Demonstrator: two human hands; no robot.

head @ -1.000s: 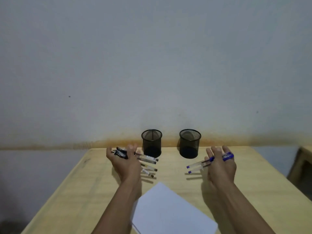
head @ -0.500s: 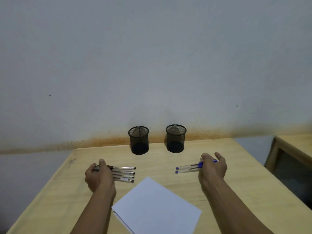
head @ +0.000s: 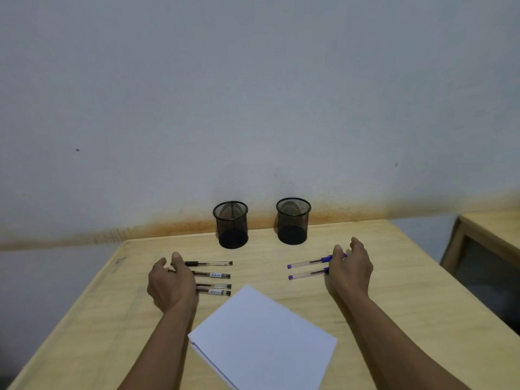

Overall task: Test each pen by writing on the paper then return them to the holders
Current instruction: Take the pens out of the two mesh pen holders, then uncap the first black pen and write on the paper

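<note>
Several black pens point(head: 213, 275) lie side by side on the wooden table point(head: 399, 299), tips pointing right. My left hand point(head: 171, 282) rests over their left ends, thumb touching the top one, fingers loosely curved. Two blue pens point(head: 306, 262) lie parallel on the right. My right hand point(head: 350, 267) covers their capped ends, its thumb on the upper pen and its fingers relaxed. Two black mesh holders, the left holder point(head: 230, 224) and the right holder point(head: 293, 220), stand empty near the wall. A stack of white paper point(head: 264, 342) lies between my forearms.
The wall rises right behind the holders. A second wooden table point(head: 495, 229) stands to the right, across a gap. The table's left edge runs diagonally close to my left arm.
Both hands have come down from in front of the holders onto the table. The pens they gripped in bunches now lie spread flat, and my fingers have loosened.
</note>
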